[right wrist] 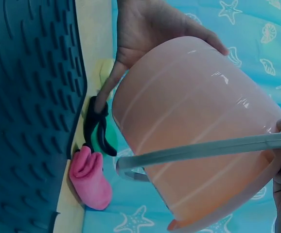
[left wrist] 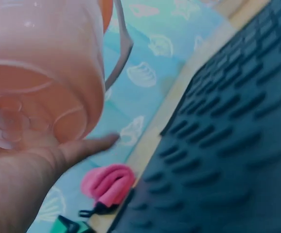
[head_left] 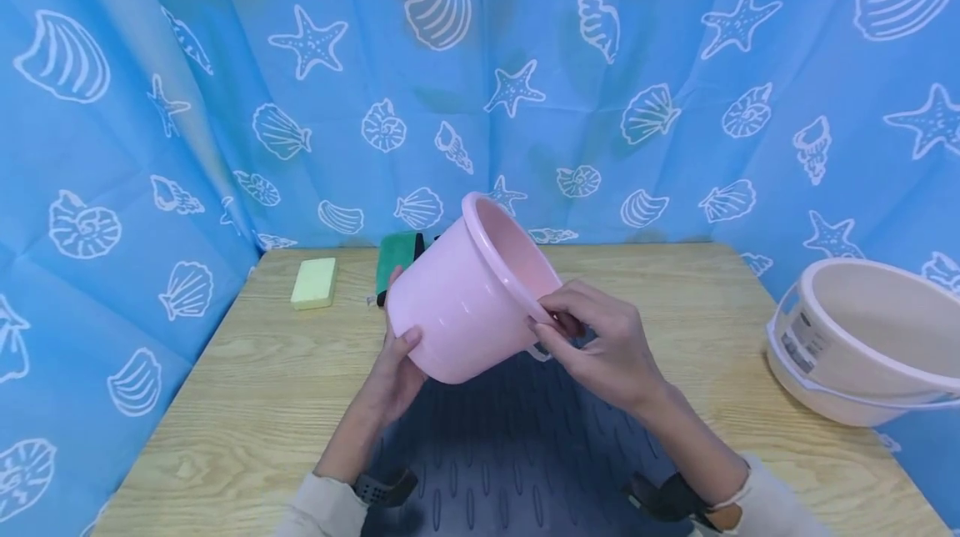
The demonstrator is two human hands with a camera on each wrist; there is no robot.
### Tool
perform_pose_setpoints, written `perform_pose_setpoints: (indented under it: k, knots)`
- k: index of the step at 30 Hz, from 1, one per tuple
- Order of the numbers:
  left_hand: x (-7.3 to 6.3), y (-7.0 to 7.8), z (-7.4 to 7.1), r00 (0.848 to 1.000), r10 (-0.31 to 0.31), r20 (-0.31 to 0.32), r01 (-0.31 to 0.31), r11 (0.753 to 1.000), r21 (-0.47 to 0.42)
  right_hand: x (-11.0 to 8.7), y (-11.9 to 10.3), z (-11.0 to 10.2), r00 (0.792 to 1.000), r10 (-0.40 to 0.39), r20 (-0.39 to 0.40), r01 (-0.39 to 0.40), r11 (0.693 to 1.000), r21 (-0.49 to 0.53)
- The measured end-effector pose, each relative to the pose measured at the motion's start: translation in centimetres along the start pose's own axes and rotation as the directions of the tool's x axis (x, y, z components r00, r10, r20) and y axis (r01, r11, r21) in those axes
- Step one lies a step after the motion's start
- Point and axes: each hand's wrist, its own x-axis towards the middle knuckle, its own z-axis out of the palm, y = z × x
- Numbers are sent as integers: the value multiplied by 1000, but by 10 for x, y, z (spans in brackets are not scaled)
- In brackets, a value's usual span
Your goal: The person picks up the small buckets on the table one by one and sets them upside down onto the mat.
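A pink bucket [head_left: 457, 303] is held tilted above the dark ribbed mat [head_left: 517, 454], its mouth facing up and to the right. My left hand [head_left: 397, 366] holds it at the base, thumb along the near side and fingers partly hidden behind. In the left wrist view the palm lies under the bucket's bottom [left wrist: 33, 107]. My right hand [head_left: 600, 337] pinches the rim, fingers over the edge and thumb outside. The grey handle [right wrist: 208, 150] hangs loose across the bucket's side in the right wrist view.
A white bucket [head_left: 832, 353] stands at the table's right edge. A pale yellow sponge [head_left: 314, 283] lies back left, near a green item with black edging [head_left: 395, 258]. A folded pink cloth [right wrist: 90, 177] lies beyond the mat. Blue shell-patterned curtains [head_left: 450, 103] surround the wooden table [head_left: 225, 404].
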Motion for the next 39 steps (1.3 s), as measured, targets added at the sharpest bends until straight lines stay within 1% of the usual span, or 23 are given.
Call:
perform_pose_setpoints:
  k: [1, 3, 7, 10, 15, 17, 22, 24, 28, 30, 35, 39]
  knots:
    - [0, -3, 1, 1000, 9, 1, -9, 999, -42, 0, 0, 1, 1000, 4, 5, -4, 1000, 4]
    - [0, -5, 1, 999, 31, -13, -32, 997, -77, -1, 0, 1, 1000, 19, 17, -19, 1000, 0]
    - [3, -3, 0, 993, 115, -41, -117, 992, -53, -2, -1, 2, 999, 37, 39, -37, 999, -11]
    - [2, 0, -1, 989, 132, -65, -135, 990, -41, -2, -1, 1, 997, 45, 70, -43, 999, -31]
    - [-3, 6, -2, 987, 135, -90, -136, 991, 5, -3, -7, -8, 990, 50, 130, -41, 997, -65]
    - [-6, 9, -4, 986, 136, -93, -134, 991, 28, -5, -11, -14, 989, 58, 138, -47, 996, -79]
    - [-15, 18, -15, 985, 135, -105, -126, 988, 86, -12, -19, -28, 989, 40, 139, -24, 993, -112]
    - [-19, 23, -20, 984, 132, -118, -120, 987, 103, -17, -20, -33, 987, 28, 156, -6, 989, -145]
    - [-28, 34, -27, 982, 132, -134, -116, 985, 125, -28, -19, -43, 982, 32, 188, 13, 973, -231]
    - [-32, 40, -30, 982, 132, -135, -114, 984, 136, -35, -17, -47, 980, 39, 196, 13, 966, -257]
    - [-44, 52, -37, 980, 127, -152, -97, 977, 192, -50, -12, -56, 968, 68, 240, -3, 965, -261]
    - [-51, 61, -41, 979, 110, -171, -68, 969, 237, -63, -8, -61, 957, 88, 276, -7, 959, -282]
